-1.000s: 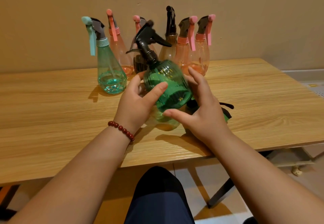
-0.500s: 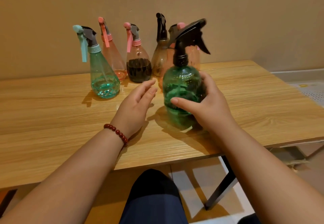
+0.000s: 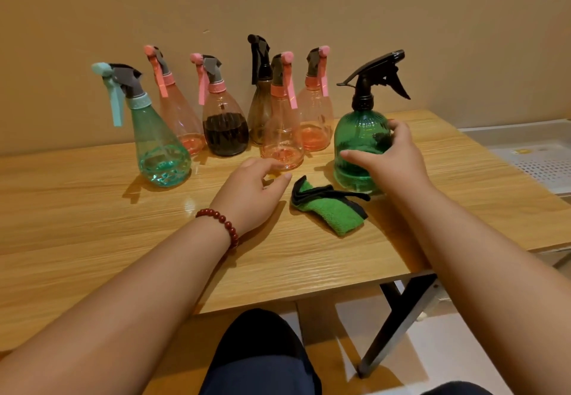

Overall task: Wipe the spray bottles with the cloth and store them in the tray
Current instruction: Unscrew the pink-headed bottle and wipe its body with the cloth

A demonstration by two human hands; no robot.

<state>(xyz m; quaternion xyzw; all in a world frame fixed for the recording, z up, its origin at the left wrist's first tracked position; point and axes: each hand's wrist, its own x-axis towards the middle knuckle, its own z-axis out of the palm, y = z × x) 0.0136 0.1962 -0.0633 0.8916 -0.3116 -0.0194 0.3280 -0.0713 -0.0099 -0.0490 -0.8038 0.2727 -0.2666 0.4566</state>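
Observation:
My right hand (image 3: 391,159) grips the round green spray bottle (image 3: 355,144) with the black trigger head, which stands upright near the table's right side. A folded green cloth (image 3: 332,212) with a dark border lies on the wooden table (image 3: 92,224) just left of that bottle. My left hand (image 3: 251,190), with a red bead bracelet on the wrist, hovers low over the table beside the cloth, fingers loose and holding nothing. Several other spray bottles stand in a row by the wall: a teal one (image 3: 157,147), pink ones (image 3: 282,135) and a dark one (image 3: 261,107).
A white perforated tray (image 3: 537,159) sits lower, beyond the table's right edge. The beige wall runs close behind the bottles. A black table leg (image 3: 398,323) slants down below the front right corner. My dark-clothed knees are under the front edge.
My right hand has carried the green bottle to the right, uncovering the cloth on the table. My left hand has let go of it and dropped toward the cloth.

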